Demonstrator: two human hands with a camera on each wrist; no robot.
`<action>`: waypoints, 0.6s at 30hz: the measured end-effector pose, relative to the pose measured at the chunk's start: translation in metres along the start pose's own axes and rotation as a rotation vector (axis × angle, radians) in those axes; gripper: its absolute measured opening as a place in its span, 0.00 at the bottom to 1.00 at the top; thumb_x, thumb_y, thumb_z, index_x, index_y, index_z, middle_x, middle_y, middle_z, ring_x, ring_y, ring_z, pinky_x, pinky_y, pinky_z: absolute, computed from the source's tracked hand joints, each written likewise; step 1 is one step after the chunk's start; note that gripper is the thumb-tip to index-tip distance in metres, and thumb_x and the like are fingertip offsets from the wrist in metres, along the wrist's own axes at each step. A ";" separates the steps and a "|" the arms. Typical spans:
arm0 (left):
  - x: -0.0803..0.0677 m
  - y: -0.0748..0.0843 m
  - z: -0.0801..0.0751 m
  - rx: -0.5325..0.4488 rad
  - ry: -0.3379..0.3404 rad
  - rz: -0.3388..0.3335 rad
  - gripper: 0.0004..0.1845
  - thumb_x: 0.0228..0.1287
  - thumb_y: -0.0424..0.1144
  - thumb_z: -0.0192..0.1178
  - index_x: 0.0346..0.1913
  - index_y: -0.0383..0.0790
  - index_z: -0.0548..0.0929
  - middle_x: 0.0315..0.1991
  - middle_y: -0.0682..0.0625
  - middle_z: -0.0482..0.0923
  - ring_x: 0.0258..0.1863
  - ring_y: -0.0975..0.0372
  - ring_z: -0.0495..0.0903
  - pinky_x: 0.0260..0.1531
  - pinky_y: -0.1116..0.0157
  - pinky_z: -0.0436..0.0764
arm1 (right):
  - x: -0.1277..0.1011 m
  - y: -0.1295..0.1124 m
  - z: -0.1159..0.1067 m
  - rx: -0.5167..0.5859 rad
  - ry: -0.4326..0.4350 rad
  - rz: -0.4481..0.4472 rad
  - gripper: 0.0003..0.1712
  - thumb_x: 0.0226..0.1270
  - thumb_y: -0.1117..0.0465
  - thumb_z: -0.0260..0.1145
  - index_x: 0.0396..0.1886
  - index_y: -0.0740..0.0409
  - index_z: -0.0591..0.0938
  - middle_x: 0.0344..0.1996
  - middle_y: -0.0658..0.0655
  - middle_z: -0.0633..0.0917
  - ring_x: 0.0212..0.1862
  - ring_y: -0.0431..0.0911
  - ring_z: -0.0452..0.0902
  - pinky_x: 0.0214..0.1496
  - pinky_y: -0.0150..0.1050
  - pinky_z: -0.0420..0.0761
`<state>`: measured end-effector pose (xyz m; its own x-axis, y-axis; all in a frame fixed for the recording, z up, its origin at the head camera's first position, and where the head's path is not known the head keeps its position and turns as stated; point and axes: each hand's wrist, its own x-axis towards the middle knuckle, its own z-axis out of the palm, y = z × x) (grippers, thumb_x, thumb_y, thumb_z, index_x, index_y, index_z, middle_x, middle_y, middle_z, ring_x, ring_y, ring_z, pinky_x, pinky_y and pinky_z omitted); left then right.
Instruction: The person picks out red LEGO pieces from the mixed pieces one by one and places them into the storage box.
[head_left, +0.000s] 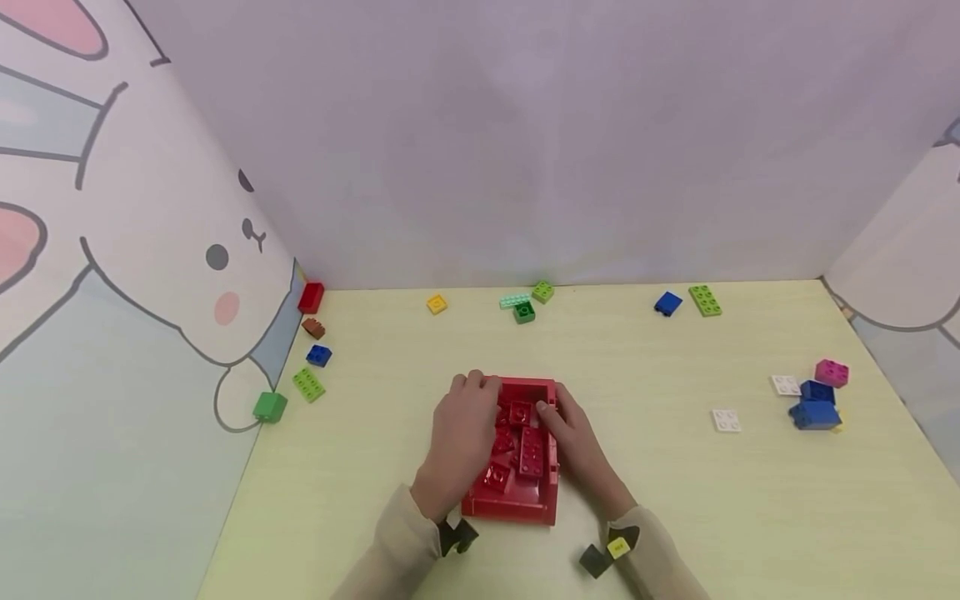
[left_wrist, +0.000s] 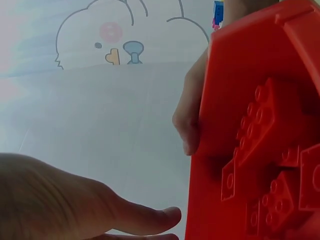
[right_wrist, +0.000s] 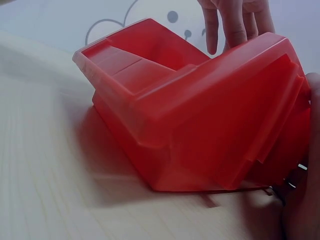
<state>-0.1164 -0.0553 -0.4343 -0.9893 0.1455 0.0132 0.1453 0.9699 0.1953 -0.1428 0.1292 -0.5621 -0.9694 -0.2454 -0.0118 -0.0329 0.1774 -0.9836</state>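
Pale yellow table (head_left: 675,467), bricks scattered. We hold the red bin (head_left: 525,500) of red bricks (head_left: 531,450) at centre: left hand (head_left: 461,442) and right hand (head_left: 577,446) apparently grasping its sides. Sorting underway; next needs a steady grip.

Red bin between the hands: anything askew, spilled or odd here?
Nothing spilled. The red bin sits between the left hand and right hand, red bricks jumbled inside. Other bricks lie scattered loose, some against the left wall, like the green brick.
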 end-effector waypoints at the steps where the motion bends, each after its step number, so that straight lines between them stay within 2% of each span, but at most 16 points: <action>1: 0.001 -0.002 0.000 -0.010 0.007 -0.001 0.20 0.65 0.40 0.73 0.58 0.45 0.83 0.51 0.47 0.83 0.48 0.57 0.80 0.46 0.62 0.90 | 0.000 0.000 0.000 0.001 -0.001 -0.002 0.24 0.81 0.45 0.56 0.71 0.46 0.70 0.63 0.56 0.81 0.66 0.54 0.75 0.62 0.25 0.78; 8: 0.003 -0.019 -0.004 -0.056 0.099 -0.015 0.16 0.63 0.37 0.74 0.52 0.42 0.85 0.45 0.46 0.84 0.43 0.56 0.80 0.41 0.60 0.91 | 0.000 0.000 0.000 0.018 -0.003 -0.020 0.24 0.81 0.46 0.56 0.70 0.46 0.70 0.62 0.57 0.81 0.65 0.55 0.75 0.61 0.26 0.80; 18: 0.010 -0.040 -0.004 -0.114 0.136 -0.048 0.12 0.65 0.34 0.71 0.50 0.40 0.85 0.46 0.43 0.84 0.45 0.53 0.82 0.39 0.57 0.91 | 0.000 0.001 0.000 0.018 -0.006 -0.016 0.26 0.81 0.45 0.56 0.72 0.46 0.69 0.63 0.56 0.80 0.66 0.54 0.75 0.62 0.26 0.79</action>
<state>-0.1318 -0.0931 -0.4375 -0.9892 0.0647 0.1319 0.1030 0.9455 0.3088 -0.1423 0.1292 -0.5628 -0.9674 -0.2533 0.0030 -0.0441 0.1567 -0.9867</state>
